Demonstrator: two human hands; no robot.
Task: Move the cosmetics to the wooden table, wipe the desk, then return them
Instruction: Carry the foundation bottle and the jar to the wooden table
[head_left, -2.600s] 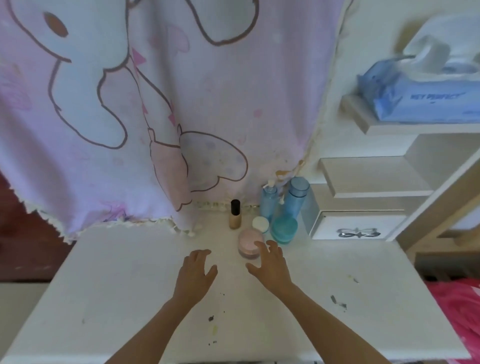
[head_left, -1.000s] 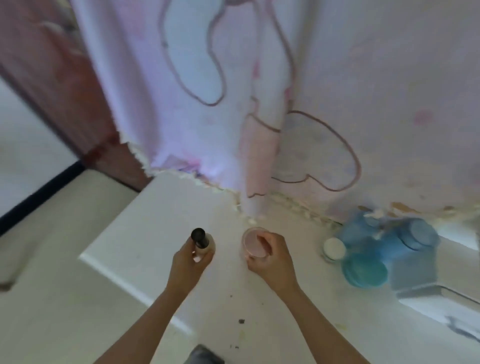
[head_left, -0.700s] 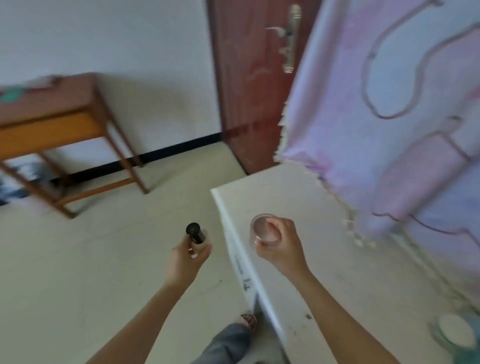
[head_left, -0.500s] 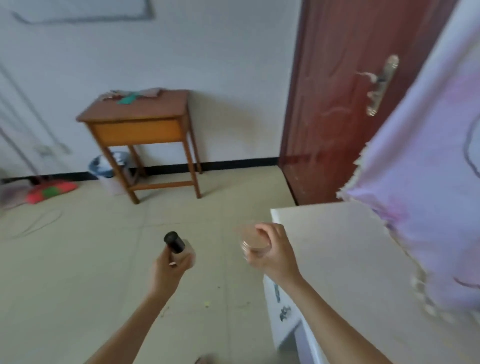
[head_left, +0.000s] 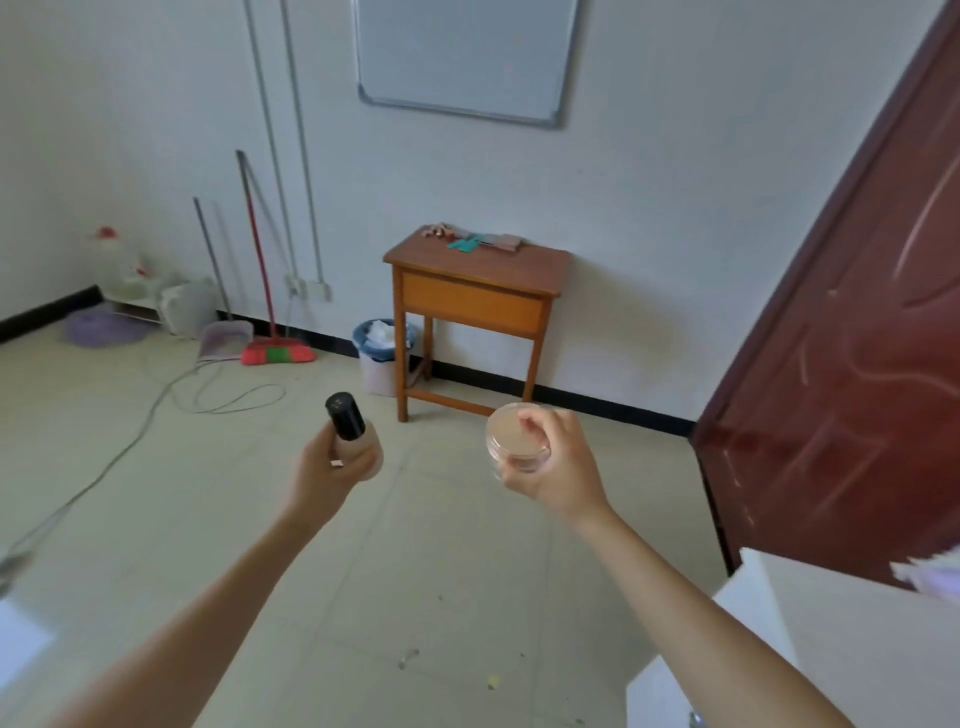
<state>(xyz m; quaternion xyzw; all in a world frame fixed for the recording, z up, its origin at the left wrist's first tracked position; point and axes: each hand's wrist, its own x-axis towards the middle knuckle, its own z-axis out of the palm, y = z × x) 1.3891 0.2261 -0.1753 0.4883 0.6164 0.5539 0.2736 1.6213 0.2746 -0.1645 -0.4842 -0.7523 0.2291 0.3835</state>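
1. Cargo, head view: the left hand (head_left: 332, 467) is curled round a foundation bottle (head_left: 358, 447), black cap up. The right hand (head_left: 556, 467) grips a round jar (head_left: 511, 441) by its side. Both are held over the floor, well apart from the wooden desk (head_left: 498, 267) ahead.
2. Handling, by judgement: keep the bottle upright and the jar level while walking. Set both on the bare front of the desktop, away from the small items (head_left: 470, 241) at its back.
3. Containers:
   - Bottle: beige liquid, capped.
   - Jar: clear wall, pale beige fill, lid apparently on.
   - Bin (head_left: 376, 364) beside the wooden desk: white crumpled waste.
4. White desk (head_left: 857, 649): corner only, lower right.
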